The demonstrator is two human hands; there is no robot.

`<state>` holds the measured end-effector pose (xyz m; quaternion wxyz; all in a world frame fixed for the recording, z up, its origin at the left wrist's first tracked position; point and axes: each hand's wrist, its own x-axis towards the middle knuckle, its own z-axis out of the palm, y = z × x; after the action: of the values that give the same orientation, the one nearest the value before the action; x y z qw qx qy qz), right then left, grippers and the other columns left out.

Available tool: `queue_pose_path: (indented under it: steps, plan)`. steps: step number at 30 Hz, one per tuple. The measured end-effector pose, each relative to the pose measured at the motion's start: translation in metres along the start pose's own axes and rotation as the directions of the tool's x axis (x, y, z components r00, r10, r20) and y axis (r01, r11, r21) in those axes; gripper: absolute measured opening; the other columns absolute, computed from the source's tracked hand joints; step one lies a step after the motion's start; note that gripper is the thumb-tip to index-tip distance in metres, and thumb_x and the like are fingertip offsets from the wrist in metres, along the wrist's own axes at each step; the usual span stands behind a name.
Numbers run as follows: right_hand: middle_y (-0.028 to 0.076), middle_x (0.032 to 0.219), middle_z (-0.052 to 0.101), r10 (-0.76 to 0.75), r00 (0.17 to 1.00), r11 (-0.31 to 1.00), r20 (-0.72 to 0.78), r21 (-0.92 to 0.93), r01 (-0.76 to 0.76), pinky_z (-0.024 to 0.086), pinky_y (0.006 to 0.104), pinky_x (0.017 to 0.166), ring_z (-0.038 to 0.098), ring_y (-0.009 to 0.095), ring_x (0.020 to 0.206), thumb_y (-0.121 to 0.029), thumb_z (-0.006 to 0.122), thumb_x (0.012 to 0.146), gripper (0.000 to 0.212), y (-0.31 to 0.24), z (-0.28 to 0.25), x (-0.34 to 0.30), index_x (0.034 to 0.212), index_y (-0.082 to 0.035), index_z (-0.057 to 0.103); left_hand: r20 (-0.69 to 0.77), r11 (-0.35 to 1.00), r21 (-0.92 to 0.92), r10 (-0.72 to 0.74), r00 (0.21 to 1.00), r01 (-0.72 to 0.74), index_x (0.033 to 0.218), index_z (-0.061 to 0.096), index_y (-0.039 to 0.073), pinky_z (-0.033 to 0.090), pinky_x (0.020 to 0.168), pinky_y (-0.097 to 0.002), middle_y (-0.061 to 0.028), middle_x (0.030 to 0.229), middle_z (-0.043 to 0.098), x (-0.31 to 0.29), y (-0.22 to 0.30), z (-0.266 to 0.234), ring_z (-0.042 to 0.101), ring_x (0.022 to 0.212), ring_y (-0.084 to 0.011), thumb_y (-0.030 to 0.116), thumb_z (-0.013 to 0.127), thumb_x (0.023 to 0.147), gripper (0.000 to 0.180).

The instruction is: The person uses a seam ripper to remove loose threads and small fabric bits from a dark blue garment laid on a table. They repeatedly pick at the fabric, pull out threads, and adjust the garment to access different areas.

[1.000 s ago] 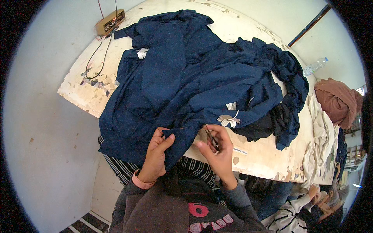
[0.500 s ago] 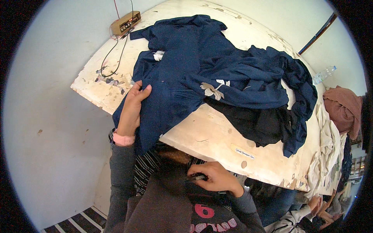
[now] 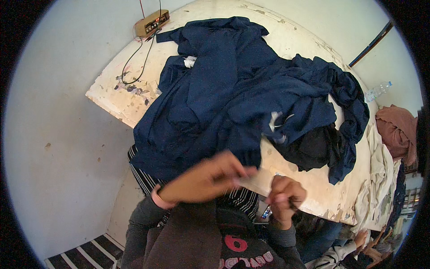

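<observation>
Navy blue fabric (image 3: 215,85), a rumpled garment with a pale flower motif, spreads over the table and hangs past its near edge. My left hand (image 3: 206,177), with a pink band at the wrist, is smeared by motion in front of the fabric's near edge, its fingers pointing right. Just right of it, my right hand (image 3: 286,199) is closed near the table's front edge. A small dark thing shows at its fingers, too unclear to name. Black cloth (image 3: 313,150) lies under the right part of the navy fabric.
The pale worn table (image 3: 313,193) has a chipped rim. A tan box with knobs and cables (image 3: 152,23) stands at the far left. To the right are a plastic bottle (image 3: 378,91), brown cloth (image 3: 396,133) and cream cloth (image 3: 372,175). Another person's hand (image 3: 361,237) shows at lower right.
My left hand has let go of the navy fabric and moved right and nearer. My right hand has moved right. The fabric's near part has shifted, and its flower motif is now partly folded and blurred.
</observation>
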<state>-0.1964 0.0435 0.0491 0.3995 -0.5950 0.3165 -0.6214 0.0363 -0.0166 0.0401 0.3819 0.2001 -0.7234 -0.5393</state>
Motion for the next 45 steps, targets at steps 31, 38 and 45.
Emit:
queue_pose_path:
  steps: [31,38,45]
  plan:
    - [0.013,0.110,0.065,0.211,0.883,0.900,0.419,-0.436,-0.008,0.050,0.0327,0.089,0.064,0.025,0.104,-0.007,0.065,0.092,0.020,0.021,0.023,0.111,0.112,-0.003,0.065,-0.402,0.614,0.763,0.206,0.892,0.202,0.103,0.074,0.008,0.047,0.073,-0.0403,-0.0089,0.088,0.066,-0.008,-0.042,-0.070,0.063,0.083,-0.0309,0.007,0.071,0.082,0.021]
    - [0.021,0.134,0.054,0.165,0.986,0.892,-0.010,-0.426,-0.154,0.053,0.0290,0.086,0.056,0.021,0.120,-0.013,0.076,0.088,0.067,0.123,0.029,0.166,0.145,-0.003,0.043,-0.101,0.763,0.642,-0.006,0.995,0.070,0.115,0.072,0.013,0.045,0.083,-0.0391,-0.0059,0.103,0.065,-0.029,-0.046,0.001,0.061,0.097,-0.0267,0.013,0.070,0.086,0.029]
    - [0.018,0.116,0.069,0.286,0.934,0.895,0.212,-0.407,-0.182,0.049,0.0340,0.097,0.064,0.024,0.108,-0.013,0.077,0.085,0.058,0.162,0.038,0.216,0.137,0.001,0.055,-0.152,0.860,0.502,-0.013,0.988,0.089,0.122,0.069,0.008,0.049,0.090,-0.0370,-0.0083,0.115,0.065,-0.034,-0.029,0.004,0.064,0.102,-0.0281,0.017,0.071,0.090,0.033]
